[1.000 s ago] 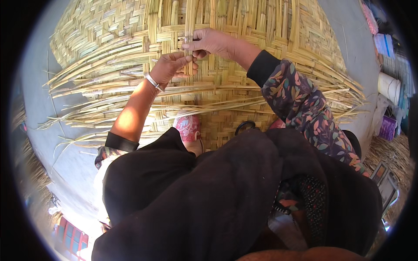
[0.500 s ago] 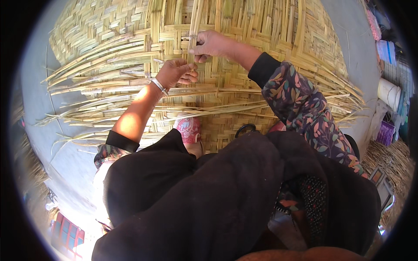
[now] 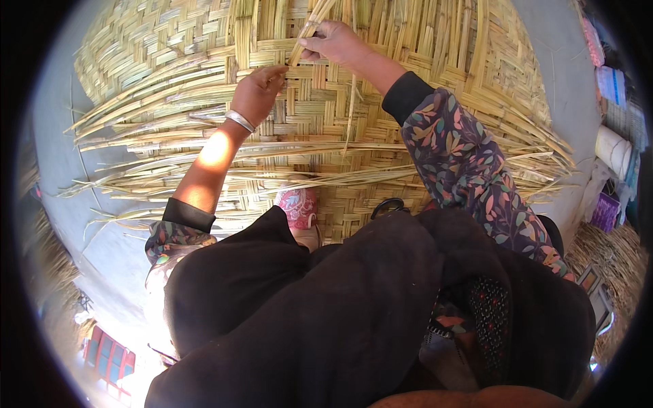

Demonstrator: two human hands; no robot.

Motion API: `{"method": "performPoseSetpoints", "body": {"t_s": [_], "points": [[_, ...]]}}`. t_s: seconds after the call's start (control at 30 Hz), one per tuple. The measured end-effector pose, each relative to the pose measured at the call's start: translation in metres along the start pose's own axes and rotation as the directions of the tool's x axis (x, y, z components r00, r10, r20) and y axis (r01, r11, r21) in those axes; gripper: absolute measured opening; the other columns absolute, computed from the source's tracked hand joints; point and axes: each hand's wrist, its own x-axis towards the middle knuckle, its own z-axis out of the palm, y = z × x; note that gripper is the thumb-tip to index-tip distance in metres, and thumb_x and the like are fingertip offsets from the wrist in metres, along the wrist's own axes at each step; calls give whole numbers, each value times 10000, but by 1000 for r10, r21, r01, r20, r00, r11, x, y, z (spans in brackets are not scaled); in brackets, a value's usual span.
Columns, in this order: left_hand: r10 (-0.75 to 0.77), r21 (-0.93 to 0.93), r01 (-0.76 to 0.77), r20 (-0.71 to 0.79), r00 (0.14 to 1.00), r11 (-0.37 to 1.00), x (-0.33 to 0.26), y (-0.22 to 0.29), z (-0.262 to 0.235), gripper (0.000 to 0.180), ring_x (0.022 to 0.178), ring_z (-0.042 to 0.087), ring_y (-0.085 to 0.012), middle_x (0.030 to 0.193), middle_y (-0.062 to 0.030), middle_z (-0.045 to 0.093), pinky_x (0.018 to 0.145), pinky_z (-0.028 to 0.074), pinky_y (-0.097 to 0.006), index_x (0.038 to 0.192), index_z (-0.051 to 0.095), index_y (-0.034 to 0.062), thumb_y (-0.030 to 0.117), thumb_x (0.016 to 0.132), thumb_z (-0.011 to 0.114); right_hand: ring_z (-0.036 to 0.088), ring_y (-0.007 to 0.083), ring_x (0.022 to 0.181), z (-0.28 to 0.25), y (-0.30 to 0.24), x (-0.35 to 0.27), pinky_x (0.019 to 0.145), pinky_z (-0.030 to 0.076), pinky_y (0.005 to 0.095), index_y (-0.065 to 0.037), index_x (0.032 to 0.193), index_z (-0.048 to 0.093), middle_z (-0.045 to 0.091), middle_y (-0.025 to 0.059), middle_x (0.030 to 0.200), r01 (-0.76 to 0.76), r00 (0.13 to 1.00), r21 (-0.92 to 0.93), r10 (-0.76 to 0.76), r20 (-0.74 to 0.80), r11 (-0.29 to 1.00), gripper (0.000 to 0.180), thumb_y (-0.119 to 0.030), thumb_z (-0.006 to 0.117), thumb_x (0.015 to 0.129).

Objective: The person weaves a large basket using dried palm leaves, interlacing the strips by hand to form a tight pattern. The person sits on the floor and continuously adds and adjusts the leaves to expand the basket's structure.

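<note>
Head view: the right hand (image 3: 337,44) is pinching a flat cane strip (image 3: 309,32) at the top centre of the frame, its thumb and fingertips pressing together on it. Just to the lower left, the left hand (image 3: 257,92), wearing a silver bracelet (image 3: 239,121), is holding its fingers partly bent near the strip's lower end; whether it is touching or gripping anything, I cannot tell.

Judging by the woven mat (image 3: 153,37), the work is looking partly done: a tight zigzag weave is covering the upper left, and close weaving is showing around the middle. Loose strips (image 3: 156,75) are fanning out at the left and right, seemingly not worked in, and upright strips (image 3: 415,41) in the upper right are lying side by side with few crossings, so that part is apparently waiting.

The held strip is leaning steeply, its long axis running from the top edge down and leftward, its lower end pointing toward the left hand. A thin strip (image 3: 351,102) is hanging nearly vertical right of it.
</note>
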Motion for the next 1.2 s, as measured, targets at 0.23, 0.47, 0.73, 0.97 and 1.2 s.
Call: {"method": "performPoseSetpoints", "body": {"t_s": [0.23, 0.47, 0.73, 0.97, 1.2], "points": [[99, 405, -109, 46, 994, 908, 1, 11, 1, 299, 801, 607, -306, 934, -116, 598, 694, 508, -379, 1174, 579, 157, 132, 881, 524, 654, 165, 814, -2, 5, -1, 752, 568, 269, 24, 1029, 577, 639, 101, 877, -31, 999, 99, 32, -7, 995, 225, -154, 601, 895], [74, 459, -119, 115, 991, 880, 9, 15, 1, 306, 821, 612, -319, 943, -131, 610, 710, 505, -391, 1165, 561, 130, 141, 862, 523, 656, 163, 740, -3, 16, -2, 678, 578, 272, 55, 1039, 543, 641, 120, 844, -19, 999, 160, 25, -33, 987, 255, -124, 620, 875], [-87, 508, 36, 77, 993, 861, 17, 30, 14, 241, 844, 623, -358, 954, -186, 643, 731, 494, -437, 1085, 497, 58, 157, 868, 472, 669, 187, 714, -3, 13, 9, 646, 578, 278, 87, 1007, 549, 655, 140, 826, -35, 999, 34, 35, -11, 999, 283, -142, 634, 866], [-67, 514, 27, 60, 996, 857, 21, 30, 15, 198, 820, 624, -368, 889, -198, 649, 720, 495, -442, 1026, 513, 45, 153, 869, 462, 674, 169, 629, 5, 17, 42, 589, 560, 264, 82, 1028, 549, 682, 125, 748, -4, 993, -302, 39, 110, 953, 332, -193, 629, 860], [-21, 340, 10, 29, 999, 940, 21, 27, 0, 189, 770, 660, -275, 866, -154, 671, 692, 533, -353, 901, 598, 49, 222, 885, 524, 663, 146, 574, 11, 20, 51, 552, 543, 250, 51, 1091, 545, 694, 86, 750, -12, 984, -423, 86, 157, 906, 366, -223, 621, 860]]}}
